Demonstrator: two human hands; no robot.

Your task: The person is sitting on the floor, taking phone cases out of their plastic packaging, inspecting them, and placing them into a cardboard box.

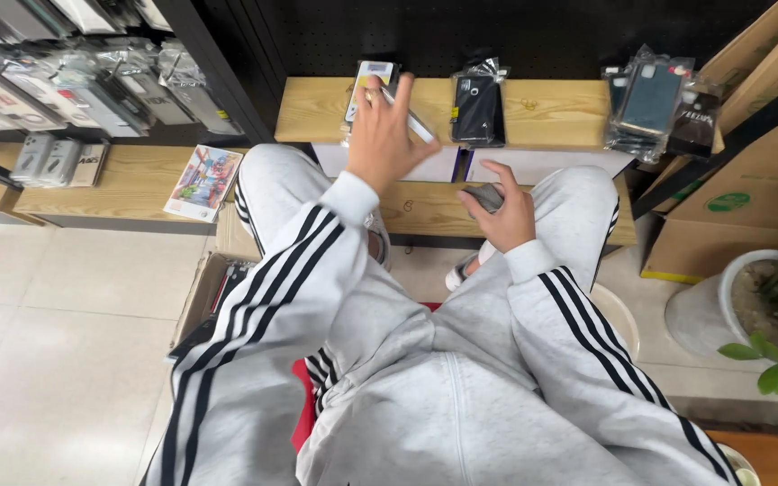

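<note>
From my seat behind the head camera, I see my left hand (384,135) stretched forward over the upper wooden shelf (551,112), fingers closed around a flat packaged phone case (369,85) in glossy clear plastic, its pale face tilted up against the dark pegboard wall (497,31); a thin clear sleeve edge sticks out to the right of the knuckles. My right hand (502,211) sits lower, at my right knee, curled around a small grey rounded object (488,193) that I cannot identify beyond its smooth matte look. Both sleeves are soft light-grey fleece with black stripes running down them. Just right of the held pack, a black phone case (477,106) in a crinkled transparent bag lies flat on the light, grainy wood, and farther right a stack of bagged dark cases (655,103) rests near the shelf's end. White boxes (542,165) stand under that shelf. To the left, hanging rows of shiny packaged cases (65,81) fill a rack, and a colourful printed card (204,183) lies on a lower wooden ledge. On the right are brown cardboard cartons (749,171) and a round white pot with a green plant (740,306), on smooth pale floor tiles (65,342).
</note>
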